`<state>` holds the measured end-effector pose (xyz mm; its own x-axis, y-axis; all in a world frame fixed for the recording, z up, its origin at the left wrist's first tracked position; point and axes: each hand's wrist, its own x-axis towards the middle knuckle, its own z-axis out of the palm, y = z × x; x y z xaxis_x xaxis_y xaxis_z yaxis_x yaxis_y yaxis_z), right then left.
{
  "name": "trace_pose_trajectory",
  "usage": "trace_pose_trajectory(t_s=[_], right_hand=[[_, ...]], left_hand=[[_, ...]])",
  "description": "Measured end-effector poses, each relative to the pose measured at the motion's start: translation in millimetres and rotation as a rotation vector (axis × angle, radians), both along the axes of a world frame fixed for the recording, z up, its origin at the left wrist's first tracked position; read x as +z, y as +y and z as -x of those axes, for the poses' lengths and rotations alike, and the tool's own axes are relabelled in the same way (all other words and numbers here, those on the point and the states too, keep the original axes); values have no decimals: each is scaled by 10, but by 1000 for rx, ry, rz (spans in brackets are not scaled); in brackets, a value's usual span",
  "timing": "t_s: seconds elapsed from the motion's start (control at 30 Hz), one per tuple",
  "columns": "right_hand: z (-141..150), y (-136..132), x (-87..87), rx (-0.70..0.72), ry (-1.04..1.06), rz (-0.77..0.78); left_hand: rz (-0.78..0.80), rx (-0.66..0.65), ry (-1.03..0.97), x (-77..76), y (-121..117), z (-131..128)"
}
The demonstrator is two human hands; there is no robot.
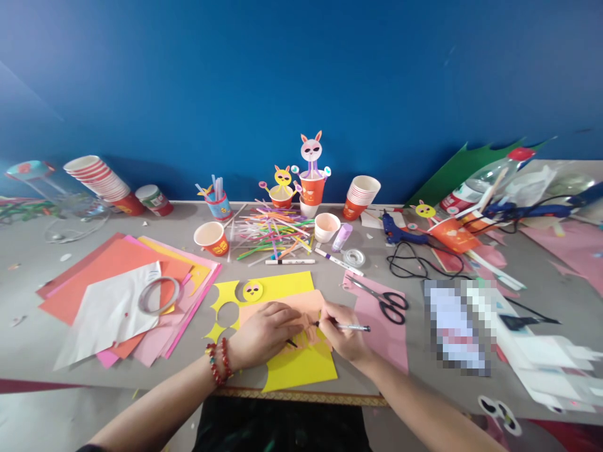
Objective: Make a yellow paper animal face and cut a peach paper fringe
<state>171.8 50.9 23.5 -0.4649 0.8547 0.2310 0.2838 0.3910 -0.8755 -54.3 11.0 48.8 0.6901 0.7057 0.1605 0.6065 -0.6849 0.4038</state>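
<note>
"Pen in which hand?"

"The right hand, its fingers pinched narrowly around the barrel, with the tip low at the peach paper, near the front of the desk."

"And the left hand?"

"Laid across the same paper, fingers stretched toward the pen tip. A small dark thing shows just by them (I cannot tell what it is, or whether they grip it). Red beads circle that wrist."

"What is under the peach paper?"

"Bright yellow paper, showing both behind and in front. A yellow disc with a face lies just beyond the left hand."

"And to the right?"

"Pink paper, partly under black-handled scissors."

"Farther back?"

"Two markers, a purple glue stick, and a heap of coloured straws."
</note>
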Motion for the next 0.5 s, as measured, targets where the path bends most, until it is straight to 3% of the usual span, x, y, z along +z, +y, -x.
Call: trace_pose_trajectory(t_s=[0.5], right_hand=[[-8, -9, -17, 24, 39, 16]], left_hand=[[17, 6, 2, -26, -4, 1]])
